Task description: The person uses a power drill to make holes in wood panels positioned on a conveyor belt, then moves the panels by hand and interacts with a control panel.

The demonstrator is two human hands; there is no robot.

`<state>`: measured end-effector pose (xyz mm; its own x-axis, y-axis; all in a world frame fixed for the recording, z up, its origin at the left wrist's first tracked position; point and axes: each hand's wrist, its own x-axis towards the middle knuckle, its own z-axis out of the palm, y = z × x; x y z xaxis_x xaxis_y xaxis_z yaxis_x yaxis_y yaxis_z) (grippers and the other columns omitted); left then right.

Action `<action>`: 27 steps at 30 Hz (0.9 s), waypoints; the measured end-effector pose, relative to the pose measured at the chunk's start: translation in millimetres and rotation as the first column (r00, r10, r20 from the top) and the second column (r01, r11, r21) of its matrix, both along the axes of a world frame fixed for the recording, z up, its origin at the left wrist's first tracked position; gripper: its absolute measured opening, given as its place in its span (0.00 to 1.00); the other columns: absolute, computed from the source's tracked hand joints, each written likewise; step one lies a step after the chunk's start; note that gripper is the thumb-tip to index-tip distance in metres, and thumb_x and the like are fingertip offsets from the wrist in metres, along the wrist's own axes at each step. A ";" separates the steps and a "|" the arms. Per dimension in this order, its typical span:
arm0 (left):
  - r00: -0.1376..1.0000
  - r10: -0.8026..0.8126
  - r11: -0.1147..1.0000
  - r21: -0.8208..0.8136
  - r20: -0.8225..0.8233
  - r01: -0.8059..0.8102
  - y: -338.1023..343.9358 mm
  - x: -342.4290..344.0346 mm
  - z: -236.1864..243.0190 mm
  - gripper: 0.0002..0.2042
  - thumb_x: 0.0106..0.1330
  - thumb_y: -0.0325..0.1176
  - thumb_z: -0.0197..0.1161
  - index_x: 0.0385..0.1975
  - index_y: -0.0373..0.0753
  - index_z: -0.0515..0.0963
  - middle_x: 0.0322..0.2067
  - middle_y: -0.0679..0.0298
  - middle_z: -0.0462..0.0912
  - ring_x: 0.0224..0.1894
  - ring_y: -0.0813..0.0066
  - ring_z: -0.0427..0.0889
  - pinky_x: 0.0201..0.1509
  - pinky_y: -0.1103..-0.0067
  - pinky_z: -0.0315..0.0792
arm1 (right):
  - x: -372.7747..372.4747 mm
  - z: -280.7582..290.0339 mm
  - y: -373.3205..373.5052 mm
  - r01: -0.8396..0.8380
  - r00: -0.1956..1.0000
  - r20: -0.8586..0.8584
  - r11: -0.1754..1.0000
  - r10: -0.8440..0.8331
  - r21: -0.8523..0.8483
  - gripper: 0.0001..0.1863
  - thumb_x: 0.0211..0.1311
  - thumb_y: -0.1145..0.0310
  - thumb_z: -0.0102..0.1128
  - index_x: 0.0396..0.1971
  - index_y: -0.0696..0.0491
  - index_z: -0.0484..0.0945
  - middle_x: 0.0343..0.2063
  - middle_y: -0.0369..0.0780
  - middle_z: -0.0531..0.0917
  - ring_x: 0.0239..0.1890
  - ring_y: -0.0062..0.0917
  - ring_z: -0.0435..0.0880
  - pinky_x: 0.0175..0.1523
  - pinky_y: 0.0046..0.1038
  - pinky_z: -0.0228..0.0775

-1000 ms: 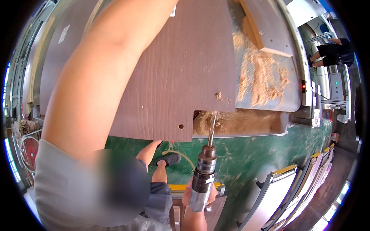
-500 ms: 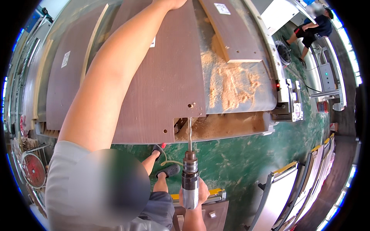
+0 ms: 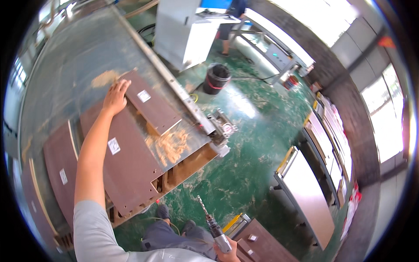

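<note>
My right hand [image 3: 228,253] is closed around a hand drill [image 3: 218,235], low in front of me. Its long twist bit points up and away, over the floor and apart from the boards. With its arm stretched out, my left hand [image 3: 115,98] rests at the far end of a large brown board [image 3: 118,168], its fingers extended toward a narrower brown board [image 3: 150,107]. The large board has a cut-out corner and small drilled holes at its near end. Both boards carry white labels and lie on the work table [image 3: 65,74].
More brown boards [image 3: 59,153] lie on the left of the table. Sawdust [image 3: 172,146] is heaped beside the narrow board. Panels [image 3: 301,187] on racks stand at right. A black bucket [image 3: 217,78] and a grey cabinet [image 3: 183,32] stand beyond the rail; another person [image 3: 230,22] is farther back.
My view has swung to the right and widened. The drill has moved back from the large board's cut-out corner. My left hand, partly out of frame before, now shows at the board's far end.
</note>
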<state>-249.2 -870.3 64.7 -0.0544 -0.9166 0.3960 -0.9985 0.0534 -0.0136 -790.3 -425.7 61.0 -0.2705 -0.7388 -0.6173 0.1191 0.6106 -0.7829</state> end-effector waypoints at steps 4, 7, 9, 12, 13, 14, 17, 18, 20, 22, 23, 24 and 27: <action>0.868 -0.455 0.852 0.382 0.200 0.358 -7.9 -54.2 53.6 0.42 0.50 0.24 0.68 0.69 0.54 0.60 0.69 0.62 0.62 0.69 0.61 0.63 0.71 0.68 0.58 | -22.0 -64.3 26.3 -0.180 0.938 -0.346 0.892 0.028 -0.415 0.05 0.66 0.68 0.61 0.32 0.53 0.80 0.21 0.27 0.74 0.22 0.13 0.68 0.24 0.21 0.58; 0.727 -0.620 0.716 0.592 0.297 0.369 -6.3 -102.9 75.3 0.43 0.51 0.24 0.67 0.70 0.56 0.59 0.71 0.63 0.59 0.69 0.64 0.63 0.72 0.69 0.57 | -19.6 -73.3 10.9 -0.239 0.890 -0.455 0.823 -0.027 -0.515 0.06 0.64 0.69 0.63 0.36 0.55 0.81 0.23 0.29 0.76 0.23 0.13 0.70 0.25 0.22 0.61; 0.684 -0.655 0.708 0.577 0.321 0.408 -14.5 -95.4 48.8 0.41 0.53 0.27 0.65 0.71 0.55 0.58 0.72 0.62 0.56 0.70 0.60 0.62 0.74 0.68 0.56 | -15.6 -20.6 -27.5 -0.273 0.910 -0.409 0.848 0.073 -0.455 0.12 0.49 0.68 0.68 0.32 0.57 0.80 0.21 0.36 0.81 0.23 0.19 0.78 0.32 0.25 0.71; 0.738 -0.619 0.712 0.589 0.268 0.383 -17.8 -105.5 36.5 0.38 0.59 0.25 0.58 0.72 0.53 0.55 0.71 0.60 0.58 0.71 0.62 0.60 0.75 0.68 0.54 | -27.8 -13.9 -57.2 -0.338 0.869 -0.472 0.875 0.149 -0.347 0.11 0.48 0.69 0.67 0.32 0.56 0.79 0.20 0.37 0.79 0.23 0.21 0.77 0.32 0.27 0.71; 0.724 -0.629 0.713 0.582 0.283 0.392 -20.2 -110.9 39.5 0.39 0.58 0.25 0.59 0.72 0.52 0.55 0.71 0.60 0.58 0.72 0.61 0.58 0.75 0.67 0.52 | -34.0 -7.6 -70.8 -0.347 0.885 -0.439 0.848 0.155 -0.400 0.11 0.48 0.69 0.67 0.31 0.56 0.78 0.20 0.37 0.78 0.22 0.21 0.75 0.30 0.27 0.70; 0.713 -0.635 0.700 0.613 0.297 0.368 -22.0 -121.3 48.8 0.41 0.56 0.25 0.61 0.73 0.51 0.54 0.71 0.60 0.58 0.73 0.61 0.57 0.76 0.67 0.51 | -41.8 -8.6 -79.2 -0.340 0.890 -0.429 0.856 0.158 -0.390 0.11 0.47 0.70 0.67 0.31 0.56 0.78 0.19 0.36 0.77 0.21 0.20 0.74 0.30 0.27 0.69; 0.720 -0.646 0.640 0.694 0.255 0.328 -32.6 -134.2 54.4 0.47 0.48 0.25 0.68 0.73 0.50 0.53 0.71 0.60 0.57 0.74 0.60 0.55 0.77 0.67 0.48 | -68.1 -12.7 -109.2 -0.319 0.911 -0.377 0.864 0.167 -0.389 0.10 0.47 0.71 0.66 0.31 0.55 0.77 0.19 0.35 0.76 0.21 0.18 0.73 0.29 0.26 0.68; 0.748 -0.632 0.617 0.715 0.202 0.328 -31.0 -136.3 54.6 0.48 0.46 0.24 0.69 0.72 0.50 0.54 0.71 0.60 0.58 0.73 0.60 0.55 0.77 0.68 0.49 | -76.9 -11.4 -123.6 -0.314 0.916 -0.364 0.865 0.169 -0.390 0.11 0.48 0.71 0.66 0.32 0.56 0.78 0.20 0.38 0.78 0.23 0.20 0.76 0.31 0.26 0.70; 0.788 -0.599 0.590 0.744 0.143 0.314 -30.4 -137.4 56.8 0.50 0.44 0.23 0.70 0.72 0.50 0.55 0.70 0.61 0.58 0.73 0.59 0.56 0.77 0.68 0.49 | -93.5 -18.0 -146.2 -0.327 0.918 -0.345 0.865 0.196 -0.379 0.11 0.49 0.71 0.67 0.34 0.57 0.79 0.21 0.40 0.81 0.24 0.22 0.80 0.34 0.27 0.73; 0.808 -0.579 0.582 0.749 0.111 0.315 -31.7 -140.3 64.5 0.51 0.40 0.21 0.71 0.71 0.50 0.57 0.68 0.59 0.61 0.72 0.58 0.58 0.75 0.68 0.53 | -111.0 -41.3 -161.9 -0.241 0.943 -0.303 0.912 0.138 -0.332 0.09 0.50 0.72 0.66 0.31 0.57 0.78 0.20 0.37 0.79 0.23 0.18 0.76 0.32 0.25 0.70; 0.828 -0.556 0.570 0.757 0.070 0.318 -30.4 -146.1 77.8 0.51 0.39 0.20 0.71 0.70 0.50 0.58 0.66 0.58 0.63 0.70 0.57 0.60 0.74 0.67 0.57 | -118.2 -52.2 -172.2 -0.279 0.935 -0.304 0.909 0.184 -0.309 0.09 0.50 0.72 0.66 0.31 0.57 0.78 0.20 0.37 0.79 0.23 0.18 0.76 0.32 0.25 0.70; 0.839 -0.541 0.580 0.747 0.057 0.323 -27.3 -151.7 91.4 0.50 0.39 0.20 0.72 0.70 0.51 0.60 0.66 0.58 0.63 0.70 0.56 0.60 0.73 0.68 0.59 | -123.6 -61.1 -179.4 -0.178 0.967 -0.234 0.926 0.102 -0.333 0.07 0.51 0.73 0.65 0.30 0.56 0.77 0.20 0.35 0.78 0.22 0.17 0.74 0.30 0.24 0.68; 0.814 -0.578 0.650 0.638 0.061 0.414 -20.2 -146.4 113.6 0.52 0.33 0.22 0.73 0.69 0.46 0.61 0.62 0.52 0.65 0.68 0.54 0.62 0.70 0.66 0.62 | -136.1 -59.7 -204.2 -0.112 0.989 -0.127 0.939 0.075 -0.326 0.06 0.54 0.76 0.63 0.29 0.56 0.75 0.21 0.32 0.76 0.21 0.15 0.71 0.27 0.21 0.64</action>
